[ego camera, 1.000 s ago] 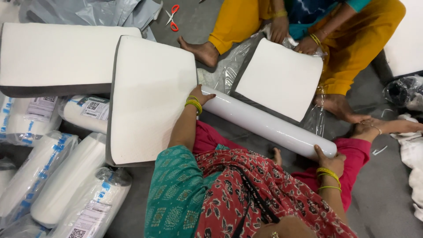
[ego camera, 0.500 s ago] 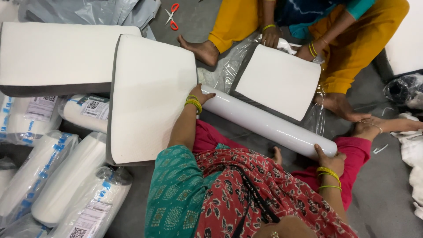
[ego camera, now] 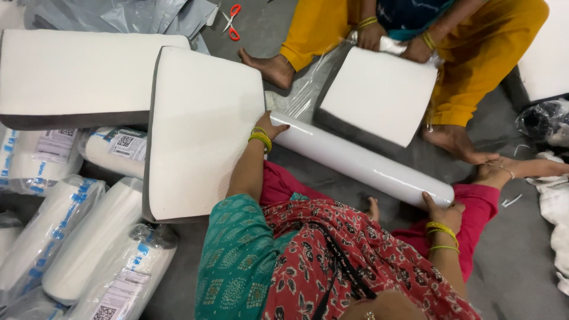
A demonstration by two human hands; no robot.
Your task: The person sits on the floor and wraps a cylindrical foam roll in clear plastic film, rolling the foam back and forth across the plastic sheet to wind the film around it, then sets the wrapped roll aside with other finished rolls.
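White plastic film covers the rolled foam cylinder (ego camera: 361, 160), which lies on the grey floor (ego camera: 521, 255) across my view from 10 o'clock to 4 o'clock, just ahead of the knees. I see my left hand (ego camera: 269, 125) pressed against the roll's upper end, fingers curled over its rim in a partial grip. My right hand (ego camera: 441, 210) cups the lower end; its grip is closed around the end cap as far as the view shows.

Change since one second ago: both hands and the roll sit in the same places, so the roll remains pinned at both ends. The movement is at 1 o'clock. The co-worker in yellow clothing has tilted the grey-edged white foam pillow (ego camera: 376, 95) and drawn it closer to the body, with both hands now at its far edge on the clear plastic bag (ego camera: 302, 95). Earlier the pillow lay flatter and one hand was nearer the knee. I judge the roll to be held steady rather than being rolled further.

Flat pillows (ego camera: 201, 130) lie at 10 o'clock, touching the left wrist. Wrapped rolls (ego camera: 89, 237) are stacked at 8 o'clock. Orange-handled scissors (ego camera: 232, 21) lie at 11 o'clock, well apart.
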